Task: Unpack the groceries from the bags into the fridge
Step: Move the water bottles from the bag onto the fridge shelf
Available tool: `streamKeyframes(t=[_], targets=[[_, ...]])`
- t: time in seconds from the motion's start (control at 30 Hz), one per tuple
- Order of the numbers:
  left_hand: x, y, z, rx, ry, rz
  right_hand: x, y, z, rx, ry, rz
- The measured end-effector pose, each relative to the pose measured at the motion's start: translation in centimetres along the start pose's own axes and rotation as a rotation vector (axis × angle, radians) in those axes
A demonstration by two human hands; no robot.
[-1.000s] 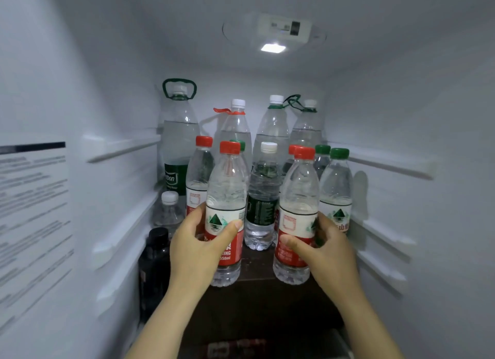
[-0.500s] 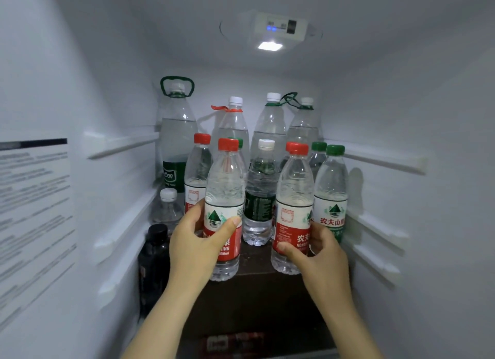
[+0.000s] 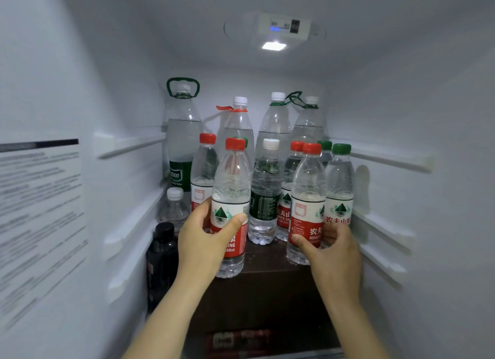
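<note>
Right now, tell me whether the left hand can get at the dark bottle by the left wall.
Probably not yet: the left hand grips a red-capped bottle. The dark bottle stands just beside it with nothing in front, so once freed, likely yes.

We are looking into the inside of a fridge (image 3: 401, 104); whether it stands in a home or a shop we cannot tell. Its walls are white and moulded, with shelf rails (image 3: 128, 144) on both sides, a small lit lamp (image 3: 273, 46) beside a control panel (image 3: 284, 26) in the ceiling, and a printed sticker (image 3: 40, 198) on the left wall. Sealed water bottles (image 3: 267, 192) stand upright in rows, the front ones on a dark box (image 3: 262, 286).
</note>
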State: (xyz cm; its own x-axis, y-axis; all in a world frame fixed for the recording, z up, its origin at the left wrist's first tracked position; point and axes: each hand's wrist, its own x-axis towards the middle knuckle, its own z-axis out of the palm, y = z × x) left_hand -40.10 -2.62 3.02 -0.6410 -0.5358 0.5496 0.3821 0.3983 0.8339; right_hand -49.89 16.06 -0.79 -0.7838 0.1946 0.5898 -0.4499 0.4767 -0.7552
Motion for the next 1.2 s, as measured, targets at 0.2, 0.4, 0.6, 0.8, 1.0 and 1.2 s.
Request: streamKeyframes(t=[0.2,0.4,0.6,0.8,1.0,1.2], targets=[[-0.2,-0.2,0.1,0.0,0.018,0.024,0.3,0.7,0.2,-0.07,0.035,0.003],[-0.5,-0.4,0.2,-0.026,0.035,0.02,-0.1,1.7,0.7,-0.037,0.057,-0.008],[-0.6,-0.2,1.9,-0.036,0.004,0.016,-0.4,2.2,0.7,-0.055,0.03,-0.005],[-0.3,0.0,5.4,-0.073,-0.057,0.024,-0.4,2.2,0.1,-0.033,-0.019,-0.014],[0.2,-0.8,7.5,-0.052,-0.106,0.02,-0.3,2.5,-0.1,-0.001,-0.05,-0.014],[1.0,-1.7,7.8,-0.032,-0.185,-0.006,-0.3,2.5,-0.3,0.01,-0.054,-0.013]])
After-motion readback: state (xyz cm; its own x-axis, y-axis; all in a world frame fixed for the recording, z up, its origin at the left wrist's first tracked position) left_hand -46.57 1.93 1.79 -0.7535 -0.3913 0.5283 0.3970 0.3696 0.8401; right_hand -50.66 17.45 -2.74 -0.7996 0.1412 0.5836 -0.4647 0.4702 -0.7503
